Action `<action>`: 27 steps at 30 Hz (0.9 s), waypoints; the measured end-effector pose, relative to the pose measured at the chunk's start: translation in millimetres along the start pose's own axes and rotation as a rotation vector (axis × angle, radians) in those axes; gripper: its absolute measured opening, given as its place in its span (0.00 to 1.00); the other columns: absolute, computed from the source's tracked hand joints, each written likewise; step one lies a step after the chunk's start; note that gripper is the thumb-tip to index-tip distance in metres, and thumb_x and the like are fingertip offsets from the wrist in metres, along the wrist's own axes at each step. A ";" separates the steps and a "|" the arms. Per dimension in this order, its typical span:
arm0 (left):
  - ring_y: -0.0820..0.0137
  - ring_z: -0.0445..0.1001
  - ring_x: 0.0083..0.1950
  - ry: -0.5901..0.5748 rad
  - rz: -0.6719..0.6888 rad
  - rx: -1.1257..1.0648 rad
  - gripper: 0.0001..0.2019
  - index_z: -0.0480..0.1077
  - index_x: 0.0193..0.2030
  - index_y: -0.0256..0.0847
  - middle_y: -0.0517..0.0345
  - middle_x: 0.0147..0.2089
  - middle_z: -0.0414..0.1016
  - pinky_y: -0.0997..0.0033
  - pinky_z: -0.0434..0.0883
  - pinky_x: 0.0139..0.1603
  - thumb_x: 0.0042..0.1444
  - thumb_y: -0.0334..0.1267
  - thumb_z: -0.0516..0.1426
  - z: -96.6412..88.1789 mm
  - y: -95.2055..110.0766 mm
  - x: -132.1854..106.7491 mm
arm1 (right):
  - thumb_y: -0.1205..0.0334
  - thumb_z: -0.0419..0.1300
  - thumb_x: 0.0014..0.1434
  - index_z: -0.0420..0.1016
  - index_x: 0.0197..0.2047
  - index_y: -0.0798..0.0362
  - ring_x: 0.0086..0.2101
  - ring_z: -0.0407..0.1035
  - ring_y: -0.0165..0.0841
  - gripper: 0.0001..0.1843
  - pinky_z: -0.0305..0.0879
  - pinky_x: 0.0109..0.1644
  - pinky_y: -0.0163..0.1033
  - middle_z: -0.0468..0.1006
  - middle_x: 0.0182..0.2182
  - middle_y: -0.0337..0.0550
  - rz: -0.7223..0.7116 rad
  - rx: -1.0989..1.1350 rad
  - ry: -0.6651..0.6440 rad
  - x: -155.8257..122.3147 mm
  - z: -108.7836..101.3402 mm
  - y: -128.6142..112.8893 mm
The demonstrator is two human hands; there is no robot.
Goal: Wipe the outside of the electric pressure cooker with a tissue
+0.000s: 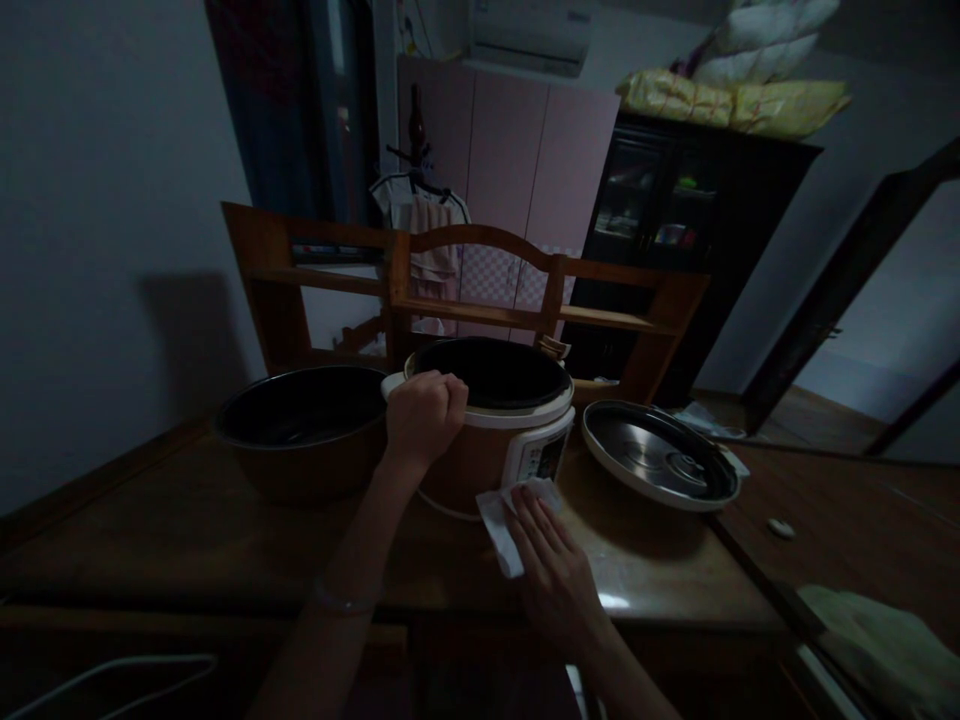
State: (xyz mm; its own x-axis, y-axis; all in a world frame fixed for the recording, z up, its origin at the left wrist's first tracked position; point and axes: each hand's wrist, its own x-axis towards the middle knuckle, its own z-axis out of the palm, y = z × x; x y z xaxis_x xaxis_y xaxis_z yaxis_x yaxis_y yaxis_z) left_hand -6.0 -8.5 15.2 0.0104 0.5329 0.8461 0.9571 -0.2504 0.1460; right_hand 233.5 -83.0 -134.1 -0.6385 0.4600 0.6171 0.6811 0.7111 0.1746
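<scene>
A rice cooker [469, 455] with a white rim and a control panel on its front stands on the wooden desk. My left hand [426, 415] is closed around the left side of its rim. Below the panel, my right hand [551, 560] holds a white tissue [504, 530] under its fingers, pressed against the cooker's lower front. To the left sits a dark inner pot [300, 470], its inside in shadow. The cooker's round lid [656, 455] lies to the right, its metal inner face turned up.
Behind the cooker rises a wooden shelf frame [472, 312] along the desk's back. A small white round object [781, 528] lies on the brown surface at the right, with pale cloth [885, 635] nearer. A white wire loop [112, 665] shows at lower left.
</scene>
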 end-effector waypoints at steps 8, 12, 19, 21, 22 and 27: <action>0.63 0.75 0.35 -0.009 -0.007 -0.011 0.22 0.74 0.28 0.39 0.50 0.30 0.77 0.62 0.63 0.38 0.67 0.37 0.44 -0.1 0.1 -0.5 | 0.72 0.44 0.62 0.47 0.75 0.56 0.71 0.46 0.44 0.38 0.60 0.69 0.58 0.54 0.72 0.49 0.200 0.249 0.097 -15.8 -13.4 -13.4; 0.63 0.75 0.35 -0.014 -0.002 -0.010 0.22 0.74 0.29 0.39 0.50 0.31 0.78 0.62 0.63 0.39 0.67 0.37 0.43 -0.4 0.1 -0.6 | 0.69 0.43 0.64 0.45 0.76 0.56 0.71 0.44 0.48 0.37 0.57 0.69 0.64 0.51 0.73 0.49 0.234 0.217 0.301 1.2 -32.2 -10.5; 0.63 0.76 0.36 -0.023 -0.004 -0.008 0.22 0.75 0.29 0.39 0.50 0.31 0.78 0.62 0.63 0.39 0.67 0.37 0.43 0.3 -0.7 -0.5 | 0.73 0.45 0.58 0.42 0.76 0.60 0.72 0.43 0.47 0.42 0.56 0.71 0.59 0.50 0.73 0.53 0.030 0.051 0.163 51.4 -24.3 6.0; 0.64 0.76 0.35 -0.017 0.003 -0.007 0.22 0.74 0.28 0.39 0.51 0.30 0.78 0.63 0.63 0.38 0.67 0.37 0.43 0.6 -0.5 -0.7 | 0.73 0.46 0.58 0.43 0.75 0.62 0.72 0.42 0.47 0.42 0.57 0.70 0.59 0.51 0.73 0.55 0.007 0.037 0.151 51.3 -16.0 8.3; 0.64 0.75 0.34 -0.012 0.005 -0.001 0.22 0.74 0.28 0.39 0.51 0.30 0.77 0.63 0.63 0.37 0.67 0.37 0.43 0.7 -0.4 -0.7 | 0.73 0.47 0.58 0.44 0.75 0.63 0.72 0.42 0.48 0.41 0.57 0.70 0.59 0.51 0.72 0.56 -0.002 0.029 0.142 49.3 -13.1 8.9; 0.65 0.75 0.33 0.013 0.004 0.036 0.22 0.73 0.27 0.38 0.51 0.29 0.76 0.64 0.62 0.36 0.67 0.37 0.44 1.1 -0.2 -0.6 | 0.74 0.48 0.56 0.48 0.74 0.66 0.72 0.43 0.48 0.41 0.58 0.70 0.57 0.51 0.72 0.57 -0.043 -0.021 0.086 37.5 -10.5 8.3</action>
State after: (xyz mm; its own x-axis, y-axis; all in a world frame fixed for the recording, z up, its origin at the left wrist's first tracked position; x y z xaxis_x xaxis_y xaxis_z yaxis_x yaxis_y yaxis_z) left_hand -5.8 -7.9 14.1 0.0110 0.5211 0.8534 0.9668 -0.2235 0.1240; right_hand 219.0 -65.5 -101.4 -0.6350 0.3812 0.6719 0.6616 0.7174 0.2183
